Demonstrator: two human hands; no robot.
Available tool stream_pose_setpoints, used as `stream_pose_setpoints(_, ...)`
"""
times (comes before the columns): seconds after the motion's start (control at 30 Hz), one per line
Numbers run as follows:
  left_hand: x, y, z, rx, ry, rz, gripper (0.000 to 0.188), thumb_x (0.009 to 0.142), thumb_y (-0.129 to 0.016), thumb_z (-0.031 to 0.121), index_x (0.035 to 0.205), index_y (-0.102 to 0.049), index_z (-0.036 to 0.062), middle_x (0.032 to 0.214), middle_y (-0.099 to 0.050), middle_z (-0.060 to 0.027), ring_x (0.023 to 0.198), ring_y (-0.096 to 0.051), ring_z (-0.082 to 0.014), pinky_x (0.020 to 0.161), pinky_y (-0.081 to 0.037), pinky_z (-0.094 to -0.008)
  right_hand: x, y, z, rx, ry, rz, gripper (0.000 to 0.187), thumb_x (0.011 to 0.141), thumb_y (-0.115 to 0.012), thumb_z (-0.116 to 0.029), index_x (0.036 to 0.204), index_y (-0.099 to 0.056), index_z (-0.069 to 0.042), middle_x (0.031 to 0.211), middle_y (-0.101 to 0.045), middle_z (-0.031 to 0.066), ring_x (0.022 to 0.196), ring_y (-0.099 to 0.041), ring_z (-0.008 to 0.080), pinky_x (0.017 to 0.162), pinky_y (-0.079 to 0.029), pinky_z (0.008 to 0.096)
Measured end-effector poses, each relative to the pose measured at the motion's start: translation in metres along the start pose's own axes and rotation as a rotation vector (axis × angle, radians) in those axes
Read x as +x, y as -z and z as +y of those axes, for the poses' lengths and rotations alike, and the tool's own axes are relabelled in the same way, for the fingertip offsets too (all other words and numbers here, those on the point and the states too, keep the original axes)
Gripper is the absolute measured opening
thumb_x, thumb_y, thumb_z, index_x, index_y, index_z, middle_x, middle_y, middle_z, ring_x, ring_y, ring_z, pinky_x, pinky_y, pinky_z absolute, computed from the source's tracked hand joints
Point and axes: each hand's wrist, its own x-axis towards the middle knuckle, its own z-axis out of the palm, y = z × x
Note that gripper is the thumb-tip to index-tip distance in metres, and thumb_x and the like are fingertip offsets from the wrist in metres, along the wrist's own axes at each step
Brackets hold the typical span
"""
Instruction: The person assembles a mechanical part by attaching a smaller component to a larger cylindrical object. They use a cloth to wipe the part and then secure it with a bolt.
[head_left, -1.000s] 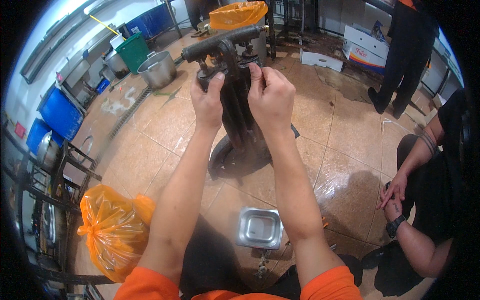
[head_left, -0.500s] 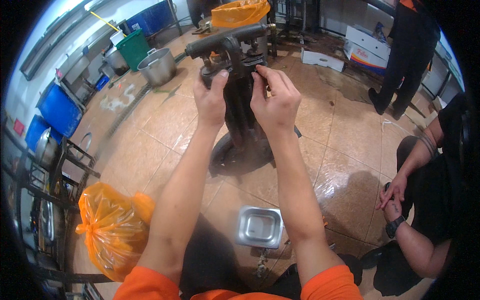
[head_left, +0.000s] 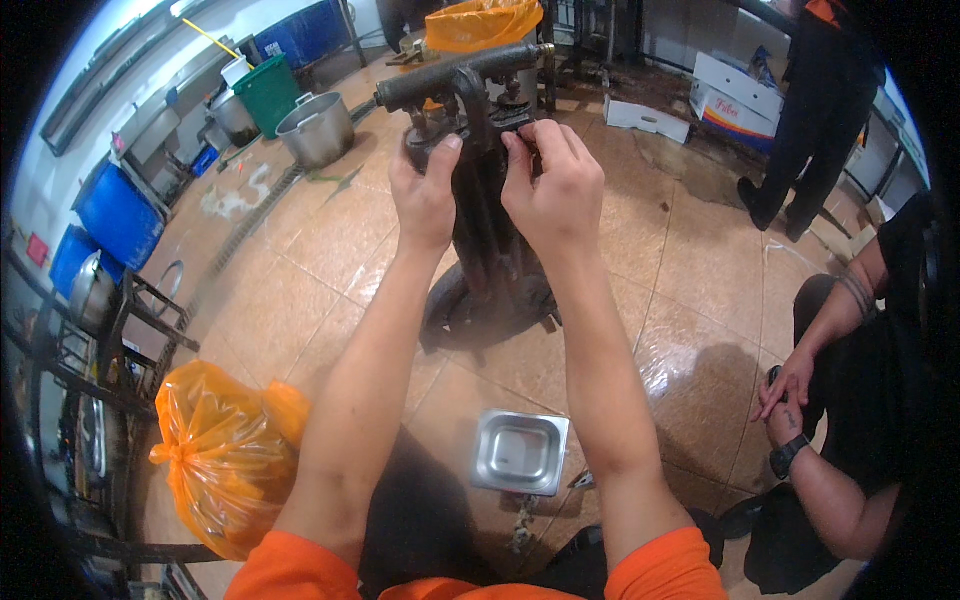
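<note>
Grip of the left hand point(head_left: 428, 200) is closed on the near left edge of the dark metal stand point(head_left: 482, 220), thumb laid along the front near the top and fingers wrapped around the side, partly hidden. Right hand point(head_left: 558, 190) is at the stand's upper right side, fingers curled, thumb and forefinger brought close together against it; whether something small sits between their tips, I cannot tell. This stand is at the upper centre of the frame, topped by a thick crosswise tube point(head_left: 455, 78), and runs down to a broad base at mid-frame. Below it, at the lower centre, a square steel pan point(head_left: 520, 490) sits on the tiled floor point(head_left: 690, 260), between the 2 forearms. A tied orange bag point(head_left: 225, 460) is at the lower left, near the left forearm. At the upper left are a steel pot point(head_left: 318, 138), a green bin point(head_left: 268, 100) and a blue barrel point(head_left: 120, 215). At the upper right, a white box point(head_left: 738, 105) is beside a standing person in dark trousers point(head_left: 820, 120). At the right edge, 1 crouching person in black has hands together point(head_left: 788, 395), a dark watch point(head_left: 788, 457) on the wrist.
</note>
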Motion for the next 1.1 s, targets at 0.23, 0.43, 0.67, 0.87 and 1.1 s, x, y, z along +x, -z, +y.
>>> stream_pose_setpoints(0.23,0.000,-0.001,0.003,-0.036,-0.013,0.004,0.025,0.091,-0.062,0.011,0.112,-0.057,-0.0026,0.101,-0.063,-0.0035,0.092,-0.055,-0.0109,0.085,-0.044,-0.0264,0.002,0.002,-0.006,-0.115,-0.055,-0.073,0.026,0.091,-0.062,-0.026,0.076,-0.056,-0.005,0.073,-0.062,0.0170,0.067,-0.063,0.0399,0.058,-0.049,0.0479)
stream_pose_setpoints(0.43,0.000,-0.003,0.001,-0.111,0.042,-0.013,0.025,0.092,-0.057,0.014,0.111,-0.057,-0.0012,0.104,-0.062,-0.0045,0.096,-0.054,-0.0112,0.089,-0.042,-0.0255,0.006,0.010,-0.002,-0.130,-0.264,-0.190,0.039,0.097,-0.051,-0.035,0.075,-0.063,-0.006,0.069,-0.063,0.0205,0.067,-0.064,0.0385,0.059,-0.049,0.0479)
stream_pose_setpoints(0.67,0.008,0.010,-0.012,-0.160,0.056,0.001,0.024,0.096,-0.048,0.018,0.109,-0.058,0.0008,0.101,-0.062,-0.0030,0.097,-0.055,-0.0127,0.090,-0.041,-0.0275,-0.018,0.060,0.051,0.231,-0.737,-0.173,0.054,0.102,-0.043,-0.041,0.073,-0.064,-0.001,0.060,-0.060,0.0111,0.052,-0.056,0.0184,0.052,-0.044,0.0342)
stream_pose_setpoints(0.87,0.021,0.034,-0.015,-0.208,0.071,-0.003,0.025,0.094,-0.049,0.020,0.107,-0.063,0.0040,0.109,-0.066,-0.0073,0.104,-0.061,-0.0199,0.097,-0.045,-0.0354,-0.097,0.080,0.063,0.382,-1.073,-0.212,0.056,0.103,-0.041,-0.043,0.072,-0.061,-0.001,0.057,-0.056,0.0066,0.050,-0.054,0.0144,0.049,-0.041,0.0300)
stream_pose_setpoints(1.1,0.027,0.025,-0.038,-0.051,-0.068,0.079,0.027,0.095,-0.048,0.024,0.108,-0.061,0.0052,0.107,-0.066,-0.0080,0.106,-0.060,-0.0216,0.098,-0.044,-0.0380,-0.189,0.098,0.075,0.177,-1.071,-0.678,0.047,0.103,-0.044,-0.039,0.084,-0.061,0.000,0.060,-0.055,0.0055,0.049,-0.052,0.0126,0.045,-0.043,0.0277)
